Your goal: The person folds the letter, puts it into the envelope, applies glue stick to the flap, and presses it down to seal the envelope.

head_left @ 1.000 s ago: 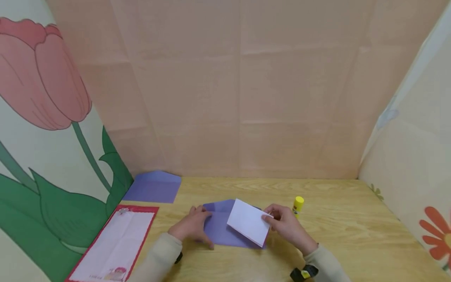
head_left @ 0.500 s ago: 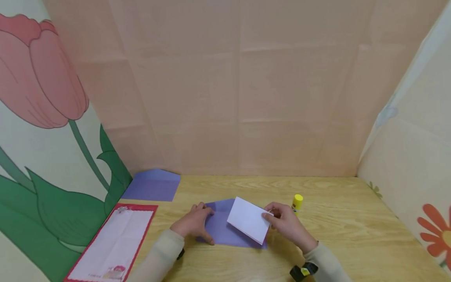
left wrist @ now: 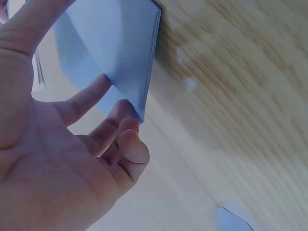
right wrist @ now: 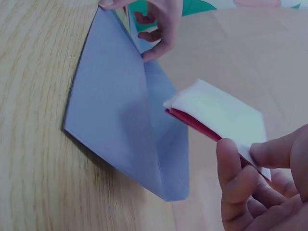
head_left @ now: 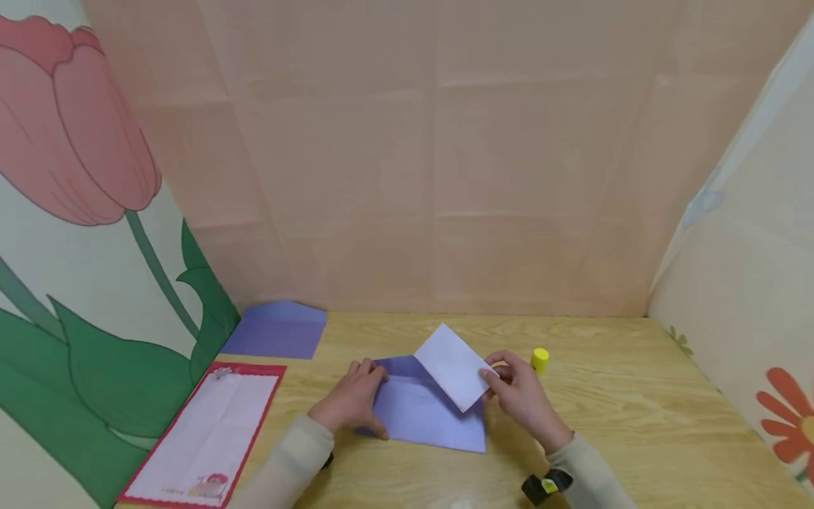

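A purple envelope [head_left: 426, 417] sits in front of me with its flap up, and its mouth gapes in the right wrist view. My left hand [head_left: 353, 397] grips its left end, thumb at the near edge and fingertips [left wrist: 126, 105] at the mouth. Between thumb and fingers my right hand [head_left: 518, 392] pinches a folded white sheet of paper [head_left: 454, 367] by its right corner. Red shows inside the fold of that paper [right wrist: 221, 110]. The sheet is held tilted above the envelope's upper right part, overlapping the flap in the head view.
A second purple envelope [head_left: 276, 332] lies at the back left of the wooden table [head_left: 636, 396]. Nearer, a white sheet with a red border [head_left: 206, 431] lies flat at the left. A yellow glue stick [head_left: 540, 360] stands behind my right hand.
My right hand has raised the folded paper away from me and turned it more steeply. The envelope's front has bulged up under my left hand, which stays at its left end.
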The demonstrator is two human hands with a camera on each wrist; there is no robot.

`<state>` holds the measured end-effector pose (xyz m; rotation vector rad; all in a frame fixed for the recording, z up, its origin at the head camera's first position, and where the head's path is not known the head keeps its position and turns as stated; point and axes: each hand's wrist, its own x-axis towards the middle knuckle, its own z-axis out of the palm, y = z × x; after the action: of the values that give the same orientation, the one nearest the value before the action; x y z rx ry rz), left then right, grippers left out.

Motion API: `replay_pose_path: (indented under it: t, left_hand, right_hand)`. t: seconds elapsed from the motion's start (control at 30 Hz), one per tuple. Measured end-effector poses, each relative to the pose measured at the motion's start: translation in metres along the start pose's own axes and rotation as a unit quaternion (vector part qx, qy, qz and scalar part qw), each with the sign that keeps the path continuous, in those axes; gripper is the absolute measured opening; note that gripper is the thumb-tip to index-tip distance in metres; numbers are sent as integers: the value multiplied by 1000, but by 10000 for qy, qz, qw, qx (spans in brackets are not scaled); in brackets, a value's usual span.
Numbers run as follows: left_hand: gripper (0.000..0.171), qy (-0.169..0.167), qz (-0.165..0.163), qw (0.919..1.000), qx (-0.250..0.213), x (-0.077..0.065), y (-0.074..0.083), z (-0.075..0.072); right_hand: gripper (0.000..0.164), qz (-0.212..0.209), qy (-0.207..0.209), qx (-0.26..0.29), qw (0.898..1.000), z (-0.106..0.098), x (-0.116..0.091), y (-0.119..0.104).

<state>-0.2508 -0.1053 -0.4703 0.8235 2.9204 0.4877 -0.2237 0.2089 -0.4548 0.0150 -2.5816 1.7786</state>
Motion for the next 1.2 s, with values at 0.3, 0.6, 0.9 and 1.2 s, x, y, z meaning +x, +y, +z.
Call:
replay_pose_path:
  t: [0.3,0.6,0.9,1.2]
  left_hand:
    - [92,355,286,9983,365,-5,11,-1]
    - [92,770,582,9917,848,-5,16,1]
    - [93,797,572,9913,875,-7,16,5]
    - [92,716,417,9938,741,-9,20,2]
  right_hand:
    - [22,-367,8,518,9980,2,0,0]
    - [22,-519,-73,441,9977,9,0,-3]
    - [16,-729,18,-490,9961,13,-1,1]
    - [17,-1334,38,-1670,9769,14,-1,1]
